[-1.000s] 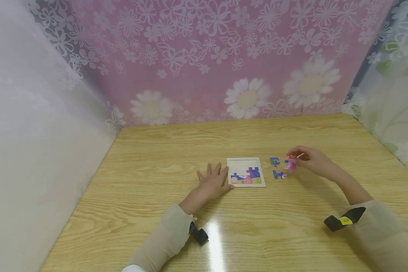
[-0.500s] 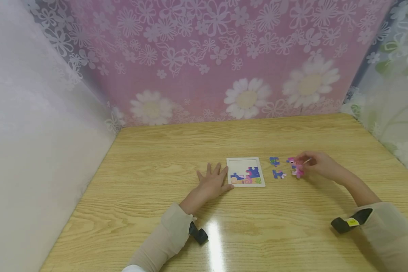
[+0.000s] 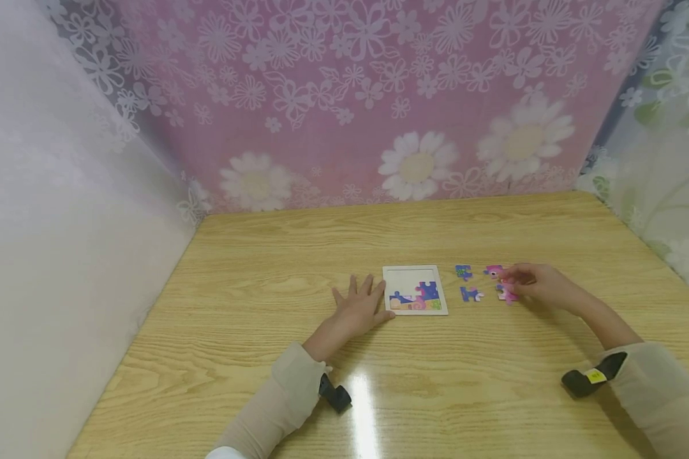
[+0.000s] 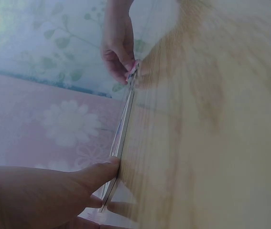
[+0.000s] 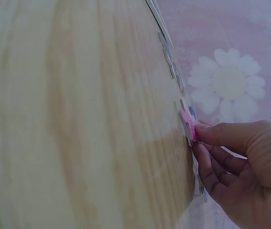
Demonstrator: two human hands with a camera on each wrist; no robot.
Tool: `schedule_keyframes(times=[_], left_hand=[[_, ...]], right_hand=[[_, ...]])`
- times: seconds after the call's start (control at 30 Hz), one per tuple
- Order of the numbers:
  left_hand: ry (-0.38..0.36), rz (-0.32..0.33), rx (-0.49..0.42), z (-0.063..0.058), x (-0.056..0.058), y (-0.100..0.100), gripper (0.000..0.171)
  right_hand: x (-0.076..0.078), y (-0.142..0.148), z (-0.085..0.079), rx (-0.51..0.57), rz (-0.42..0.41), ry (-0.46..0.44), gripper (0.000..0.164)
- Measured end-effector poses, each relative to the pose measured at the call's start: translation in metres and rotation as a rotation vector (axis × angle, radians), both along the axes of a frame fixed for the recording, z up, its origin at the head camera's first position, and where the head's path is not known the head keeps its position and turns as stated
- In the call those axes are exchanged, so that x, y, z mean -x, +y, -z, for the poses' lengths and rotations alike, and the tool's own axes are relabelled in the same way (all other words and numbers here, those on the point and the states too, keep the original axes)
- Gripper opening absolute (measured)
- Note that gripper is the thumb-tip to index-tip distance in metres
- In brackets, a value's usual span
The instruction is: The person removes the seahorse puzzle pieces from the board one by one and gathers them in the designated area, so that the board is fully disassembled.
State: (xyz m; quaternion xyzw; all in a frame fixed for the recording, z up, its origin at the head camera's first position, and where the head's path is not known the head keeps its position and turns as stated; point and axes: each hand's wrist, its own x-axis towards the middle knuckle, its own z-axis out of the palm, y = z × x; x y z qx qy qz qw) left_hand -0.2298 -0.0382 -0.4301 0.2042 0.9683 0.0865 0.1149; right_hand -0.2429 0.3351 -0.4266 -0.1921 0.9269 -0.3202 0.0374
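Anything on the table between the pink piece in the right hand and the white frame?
Yes: a mostly blue piece lies between the pink piece in the right hand and the white frame; a second blue piece lies just behind it. Lifting over would probably clear both.

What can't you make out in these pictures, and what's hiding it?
Right end of the lower pink piece: head view, covered by the right hand.
Top face of the puzzle frame: left wrist view, turned almost edge-on.
Fine print on the lower blue piece: head view, too small.
Upper end of the right sleeve: head view, cut off by the bottom right corner.
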Motion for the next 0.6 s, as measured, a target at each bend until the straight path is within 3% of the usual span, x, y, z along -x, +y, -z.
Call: schedule_keyframes(times=[0.6], left_hand=[[-0.005, -0.003, -0.002, -0.0021, -0.0011, -0.0002, 0.071]], right_hand=[[0.003, -0.0075, 0.0007, -0.056, 0.029, 0.018, 0.023]])
